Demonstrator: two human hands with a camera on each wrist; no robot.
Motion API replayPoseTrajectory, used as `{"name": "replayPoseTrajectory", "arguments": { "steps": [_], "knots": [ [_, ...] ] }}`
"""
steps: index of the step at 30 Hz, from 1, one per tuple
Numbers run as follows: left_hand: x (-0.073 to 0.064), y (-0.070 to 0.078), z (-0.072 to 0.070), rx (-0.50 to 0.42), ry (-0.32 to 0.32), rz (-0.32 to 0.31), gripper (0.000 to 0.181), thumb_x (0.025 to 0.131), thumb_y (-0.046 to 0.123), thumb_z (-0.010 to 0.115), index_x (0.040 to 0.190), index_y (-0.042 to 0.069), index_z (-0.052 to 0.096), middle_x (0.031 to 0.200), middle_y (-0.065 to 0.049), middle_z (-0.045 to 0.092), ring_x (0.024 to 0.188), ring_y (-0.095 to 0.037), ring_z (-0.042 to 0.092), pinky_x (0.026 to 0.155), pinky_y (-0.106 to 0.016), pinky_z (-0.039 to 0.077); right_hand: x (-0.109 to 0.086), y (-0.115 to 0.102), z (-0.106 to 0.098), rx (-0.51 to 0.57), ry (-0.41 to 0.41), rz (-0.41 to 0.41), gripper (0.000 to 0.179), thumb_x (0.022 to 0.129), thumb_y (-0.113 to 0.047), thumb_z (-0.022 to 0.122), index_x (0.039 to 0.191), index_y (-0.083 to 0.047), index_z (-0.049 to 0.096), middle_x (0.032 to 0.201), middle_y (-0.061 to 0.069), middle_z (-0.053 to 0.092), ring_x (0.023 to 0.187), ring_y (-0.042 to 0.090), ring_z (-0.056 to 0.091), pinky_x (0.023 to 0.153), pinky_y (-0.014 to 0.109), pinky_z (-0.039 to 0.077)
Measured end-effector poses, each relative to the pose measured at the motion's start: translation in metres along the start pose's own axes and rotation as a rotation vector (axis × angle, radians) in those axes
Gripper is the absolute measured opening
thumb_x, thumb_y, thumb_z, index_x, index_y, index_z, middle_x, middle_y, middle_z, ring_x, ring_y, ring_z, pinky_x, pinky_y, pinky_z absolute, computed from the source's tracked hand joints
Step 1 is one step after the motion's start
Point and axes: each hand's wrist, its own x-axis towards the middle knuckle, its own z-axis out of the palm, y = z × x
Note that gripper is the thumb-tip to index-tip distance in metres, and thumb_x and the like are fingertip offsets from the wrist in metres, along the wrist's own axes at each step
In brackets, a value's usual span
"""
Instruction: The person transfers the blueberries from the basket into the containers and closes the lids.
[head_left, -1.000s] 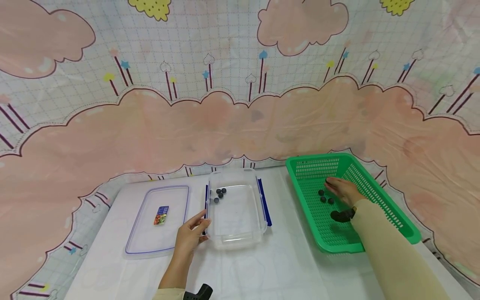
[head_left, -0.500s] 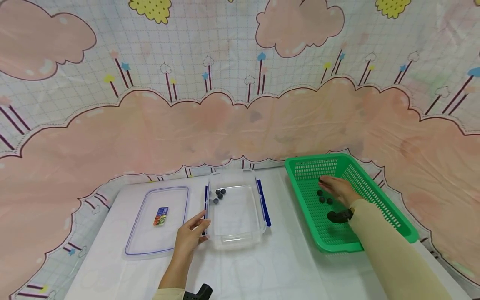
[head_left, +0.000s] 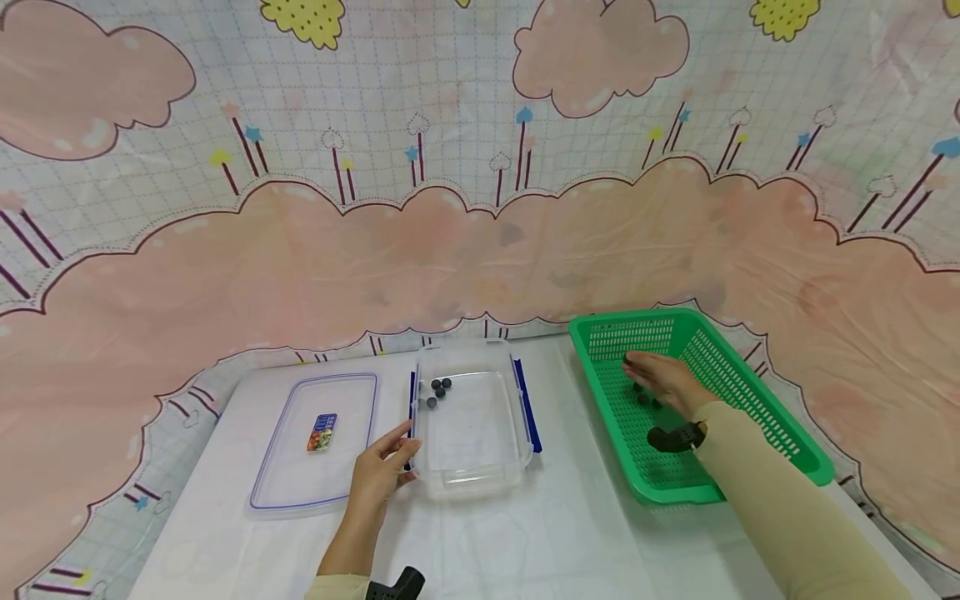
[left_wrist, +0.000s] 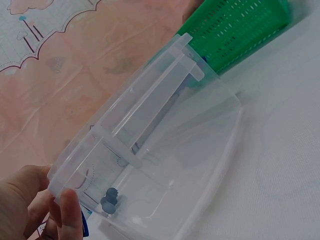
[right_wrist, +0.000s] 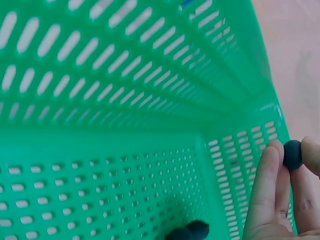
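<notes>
- The right hand [head_left: 666, 379] pinches one dark, round berry [right_wrist: 292, 154] over the green perforated plastic basket [head_left: 678, 500]; a light pinch should avoid bruising.
- The left hand [head_left: 381, 467] grips the clear rectangular plastic container [head_left: 480, 433], sensibly steadying it.
- Knuckles partly hide the loose berries [right_wrist: 198, 229] below; their count is unclear.

The left hand [head_left: 377, 468] grips the side of a clear container [head_left: 476, 437], with four dark balls [head_left: 440, 392] inside, beyond the fingertips. Left of that hand, a blue-edged lid [head_left: 345, 467] bearing a colourful label [head_left: 322, 433] lies on the white table [head_left: 570, 533]. The right hand [head_left: 670, 383] is inside a green basket [head_left: 675, 479], a single dark ball [head_left: 627, 359] partly visible at its fingertips, more balls [head_left: 642, 400] beneath it.
</notes>
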Motion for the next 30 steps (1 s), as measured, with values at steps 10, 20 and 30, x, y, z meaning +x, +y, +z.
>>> {"name": "replayPoseTrajectory", "arguments": {
  "steps": [10,20,30],
  "knots": [
    [-0.001,0.002,0.001,-0.003,-0.003,0.001,0.048,0.092,0.013,0.070,0.137,0.006,0.058,0.105,-0.004,0.052,0.085,-0.009,0.053,0.059,-0.018,0.056,-0.006,-0.007,0.019,0.022,-0.023,0.005,0.063,0.102,-0.014,0.054,0.152,0.005,0.022,0.131,0.013,0.058,0.096,0.000,0.064,0.115,0.031,0.036],
    [-0.001,0.000,0.000,0.002,0.000,0.002,0.048,0.091,0.015,0.071,0.137,0.007,0.058,0.103,-0.003,0.053,0.086,-0.009,0.054,0.059,-0.019,0.056,-0.008,-0.009,0.038,0.140,-0.048,-0.009,0.014,0.099,-0.005,0.056,0.111,-0.007,0.063,0.094,-0.002,0.069,0.090,0.008,0.068,0.100,0.026,0.051],
    [0.000,0.000,-0.002,0.006,-0.002,0.004,0.049,0.092,0.015,0.071,0.138,0.007,0.058,0.104,-0.003,0.053,0.086,-0.009,0.054,0.059,-0.019,0.056,-0.009,-0.007,0.052,0.135,-0.095,-0.034,0.023,0.100,0.000,0.053,0.091,-0.012,0.071,0.091,0.000,0.070,0.088,0.009,0.069,0.089,0.023,0.056]
  ]
}}
